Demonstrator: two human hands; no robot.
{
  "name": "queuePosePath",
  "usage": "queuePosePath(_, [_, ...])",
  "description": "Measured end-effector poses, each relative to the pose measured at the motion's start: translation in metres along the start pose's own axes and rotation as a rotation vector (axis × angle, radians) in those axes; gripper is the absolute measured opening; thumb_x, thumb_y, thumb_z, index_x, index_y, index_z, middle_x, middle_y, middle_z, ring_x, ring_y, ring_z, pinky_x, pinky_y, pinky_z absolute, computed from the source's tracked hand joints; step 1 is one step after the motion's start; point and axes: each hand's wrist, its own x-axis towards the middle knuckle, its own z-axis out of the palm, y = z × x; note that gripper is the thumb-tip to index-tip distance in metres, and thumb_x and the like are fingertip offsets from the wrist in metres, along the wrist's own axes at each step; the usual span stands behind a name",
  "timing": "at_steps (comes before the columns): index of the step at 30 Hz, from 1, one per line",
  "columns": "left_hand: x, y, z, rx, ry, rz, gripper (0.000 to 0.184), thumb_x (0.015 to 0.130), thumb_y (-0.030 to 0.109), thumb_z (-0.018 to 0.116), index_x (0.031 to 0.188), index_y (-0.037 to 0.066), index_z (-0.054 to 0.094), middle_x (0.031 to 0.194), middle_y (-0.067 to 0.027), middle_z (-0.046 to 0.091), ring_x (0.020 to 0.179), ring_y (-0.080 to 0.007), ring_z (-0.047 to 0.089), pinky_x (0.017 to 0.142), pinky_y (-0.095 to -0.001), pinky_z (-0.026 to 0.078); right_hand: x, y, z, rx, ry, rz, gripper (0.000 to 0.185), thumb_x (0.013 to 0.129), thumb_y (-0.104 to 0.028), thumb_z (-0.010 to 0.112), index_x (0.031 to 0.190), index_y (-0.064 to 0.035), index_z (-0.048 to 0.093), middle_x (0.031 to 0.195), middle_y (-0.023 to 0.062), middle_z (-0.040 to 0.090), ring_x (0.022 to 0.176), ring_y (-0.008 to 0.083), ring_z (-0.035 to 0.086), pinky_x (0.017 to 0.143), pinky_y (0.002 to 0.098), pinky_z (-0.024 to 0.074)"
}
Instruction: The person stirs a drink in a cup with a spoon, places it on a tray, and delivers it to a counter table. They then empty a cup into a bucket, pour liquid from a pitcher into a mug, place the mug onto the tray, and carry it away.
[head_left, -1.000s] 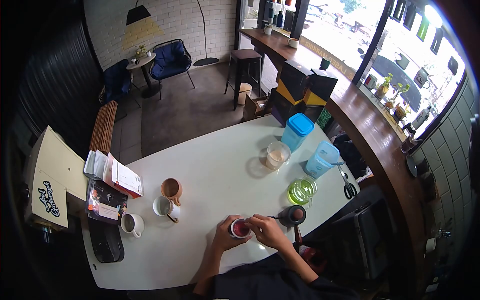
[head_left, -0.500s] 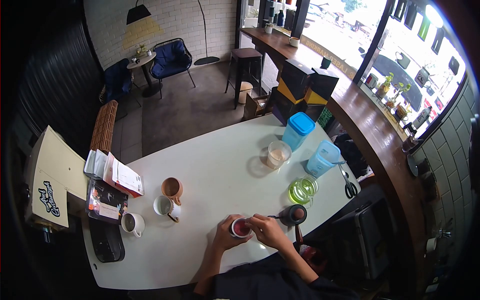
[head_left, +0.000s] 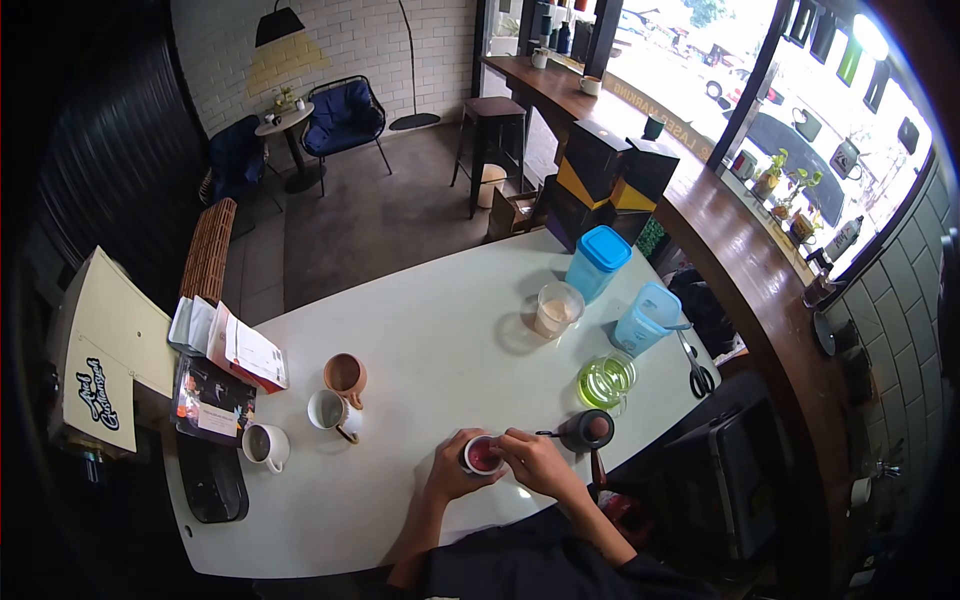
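Note:
Near the front edge of the white table, my left hand (head_left: 458, 470) is wrapped round a small white cup (head_left: 467, 462). Dark red contents (head_left: 484, 455) show inside it. My right hand (head_left: 535, 462) is at the cup's right rim, its fingers pinched together over the opening. Whatever those fingers hold is too small to make out. Just right of that hand lies a round black piece with a brown top and a wooden handle (head_left: 588, 430). Behind it stands a glass pot of green liquid (head_left: 606, 382).
To the left stand a brown cup (head_left: 345, 374), a white-and-brown mug (head_left: 327, 410) and a white mug (head_left: 266, 448). Farther right are a clear cup (head_left: 557, 308), a lidded blue container (head_left: 599, 262), an open blue container (head_left: 650, 316) and scissors (head_left: 698, 378). Black boxes (head_left: 592, 165) stand beyond.
The camera view has shifted very slightly. Both hands keep nearly the same place at the cup, and the objects on the table have not moved.

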Motion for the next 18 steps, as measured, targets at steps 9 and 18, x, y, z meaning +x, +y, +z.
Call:
queuePosePath(9, [-0.002,-0.001,-0.001,-0.054,-0.008,-0.083,0.064,0.056,0.024,0.095,0.109,0.008,0.063,0.106,-0.01,0.069,0.097,-0.0302,0.069,0.084,-0.0403,0.057,-0.001,-0.001,0.005,0.038,-0.006,-0.032,0.021,0.085,-0.002,0.061,0.105,-0.0041,0.067,0.091,0.0142,0.065,0.079,0.0367,0.067,0.07,0.0431,0.0537])
queuePosePath(18, [-0.003,-0.004,0.0,-0.033,0.003,-0.071,0.066,0.055,0.025,0.095,0.11,0.008,0.063,0.107,-0.01,0.068,0.096,-0.0303,0.069,0.084,-0.0405,0.057,0.0,-0.001,-0.002,-0.011,-0.068,0.003,0.016,0.088,-0.004,0.061,0.102,-0.0018,0.067,0.091,0.0146,0.065,0.08,0.0364,0.067,0.07,0.0426,0.054])
